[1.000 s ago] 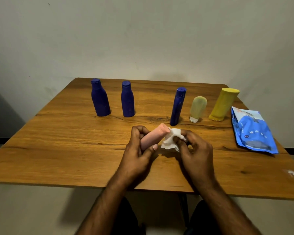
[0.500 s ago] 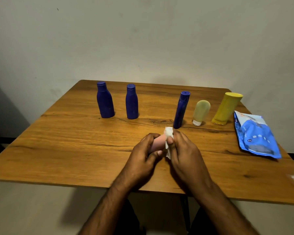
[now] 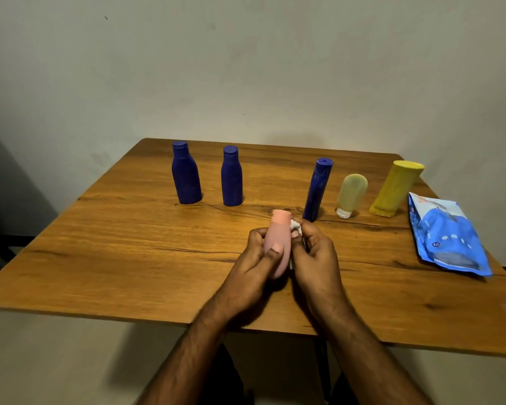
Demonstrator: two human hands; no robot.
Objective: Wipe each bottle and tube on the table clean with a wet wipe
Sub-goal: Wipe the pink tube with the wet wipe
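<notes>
Our left fingers (image 3: 256, 235) curl round the back of the pink tube (image 3: 276, 244) with the thumb pressed across its front, so the left hand (image 3: 253, 264) has it firmly, cap end pointing away from us, lifted just above the table (image 3: 129, 244). Our right hand (image 3: 314, 255) pinches the wet wipe (image 3: 296, 226) against the tube's right shoulder, just under the cap; only a small white fold shows past the fingertips. To do this well, we judge we should turn the tube in the left grip while the wipe slides the full length, and not skip the cap and neck. Beyond stand the two blue bottles (image 3: 186, 173), the slim blue tube (image 3: 317, 190), the pale tube (image 3: 351, 194) and the yellow tube (image 3: 396, 188), with the wipes pack (image 3: 447, 235) lying at right.
</notes>
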